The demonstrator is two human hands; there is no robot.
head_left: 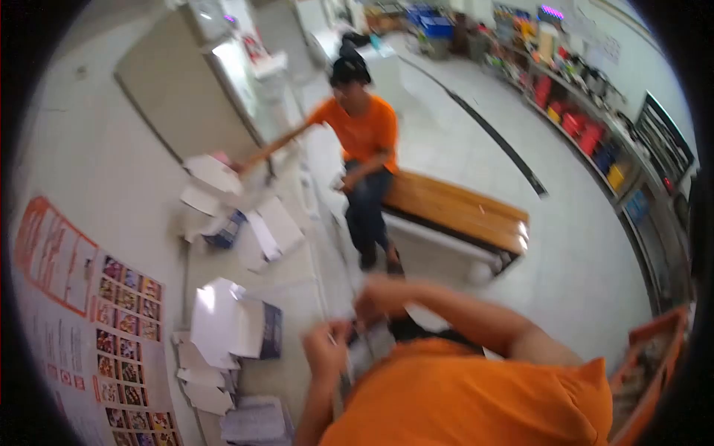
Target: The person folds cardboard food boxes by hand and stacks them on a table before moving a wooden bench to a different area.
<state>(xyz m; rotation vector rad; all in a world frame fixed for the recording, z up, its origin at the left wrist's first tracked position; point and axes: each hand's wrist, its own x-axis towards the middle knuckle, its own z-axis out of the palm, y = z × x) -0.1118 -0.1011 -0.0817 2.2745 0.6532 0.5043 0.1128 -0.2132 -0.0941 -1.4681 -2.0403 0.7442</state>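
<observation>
My left hand (326,351) is by the near edge of the counter, its fingers closed in a pinch. Something small and pale shows at the fingertips, too blurred to name. My right hand (382,296) is just across from it, slightly higher in the view, with curled fingers smeared by motion. A small dark patch lies between the two hands, and its kind cannot be made out. To the left of my hands, an open white and dark blue carton (223,323) rests on the counter.
The white counter (294,293) also bears more opened cartons (274,232) and a stack of papers (256,422). A person in an orange shirt (361,130) sits on a wooden bench (457,208), one arm reaching to the cartons. Shelves (587,141) line the right wall.
</observation>
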